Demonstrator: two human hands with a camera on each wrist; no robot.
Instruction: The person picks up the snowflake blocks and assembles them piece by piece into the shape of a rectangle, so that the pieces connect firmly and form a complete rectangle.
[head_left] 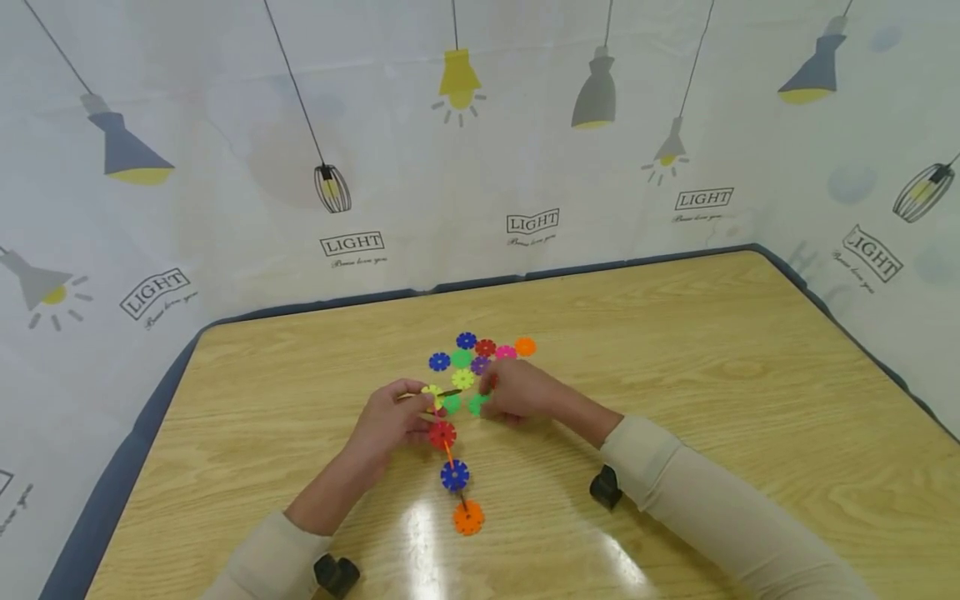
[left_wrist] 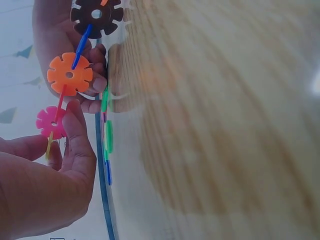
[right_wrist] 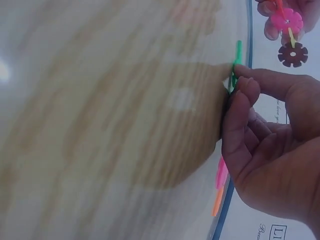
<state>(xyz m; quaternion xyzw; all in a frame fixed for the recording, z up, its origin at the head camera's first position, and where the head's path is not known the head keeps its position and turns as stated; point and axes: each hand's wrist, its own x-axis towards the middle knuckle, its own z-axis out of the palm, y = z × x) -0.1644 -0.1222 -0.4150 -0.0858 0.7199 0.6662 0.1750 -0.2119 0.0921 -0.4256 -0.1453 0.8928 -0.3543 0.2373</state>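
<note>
My left hand (head_left: 390, 417) grips a chain of slotted plastic discs near its upper end, pinching around a yellow disc (head_left: 432, 395) and a pink disc (left_wrist: 49, 121). From there the chain runs down toward me through a red disc (head_left: 442, 434) and a blue disc (head_left: 454, 475) to an orange disc (head_left: 468, 517). A dark brown disc (right_wrist: 293, 54) sits at its other end. Low over the table, my right hand (head_left: 521, 387) pinches the edge of a green disc (head_left: 477, 405) with thumb and forefinger. Its other fingertips are partly hidden in the head view.
Several loose discs lie in a cluster beyond both hands, among them a dark blue disc (head_left: 467, 340), a yellow-green disc (head_left: 462, 378) and an orange disc (head_left: 526, 346). The wooden table (head_left: 675, 333) meets a printed curtain (head_left: 420, 167) along its far edge.
</note>
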